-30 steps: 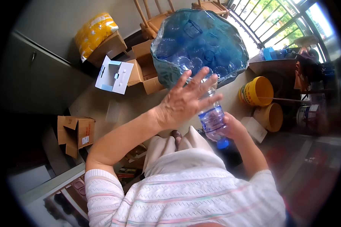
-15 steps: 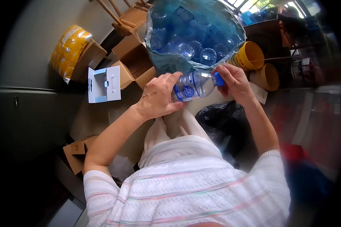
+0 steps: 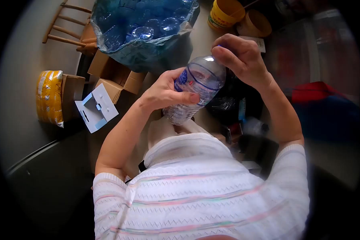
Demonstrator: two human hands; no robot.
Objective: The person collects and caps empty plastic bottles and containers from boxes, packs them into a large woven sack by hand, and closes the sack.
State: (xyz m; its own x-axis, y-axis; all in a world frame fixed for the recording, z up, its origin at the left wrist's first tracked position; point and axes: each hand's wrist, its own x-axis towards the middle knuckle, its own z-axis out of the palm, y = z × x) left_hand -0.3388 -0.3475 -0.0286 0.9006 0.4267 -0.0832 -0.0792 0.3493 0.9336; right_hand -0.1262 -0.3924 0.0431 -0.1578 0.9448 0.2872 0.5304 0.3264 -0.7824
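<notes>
My left hand (image 3: 166,92) is wrapped round a clear plastic bottle (image 3: 206,80) with a blue label, thumb across its front. The bottle tilts, its neck up and to the right, its ribbed base over my lap. At the neck end, my right hand (image 3: 242,60) pinches the blue bottle cap (image 3: 220,46), of which only a sliver shows between the fingers. Those fingers hide whether the cap still sits on the neck. Beyond my hands stands a large blue-green woven bag (image 3: 152,52) holding several clear plastic bottles (image 3: 143,33).
To the left are an open cardboard box (image 3: 102,66), a white and light-blue box (image 3: 98,107) and a yellow taped parcel (image 3: 50,98). A wooden chair (image 3: 66,30) stands behind them. Yellow buckets (image 3: 224,16) stand at the upper right. A black plastic bag (image 3: 224,104) lies below my right hand.
The bottle has swung from lying nearly level to a steeper tilt, neck upward. Both hands have stayed on it, the right now higher. The bag and boxes have shifted left in view.
</notes>
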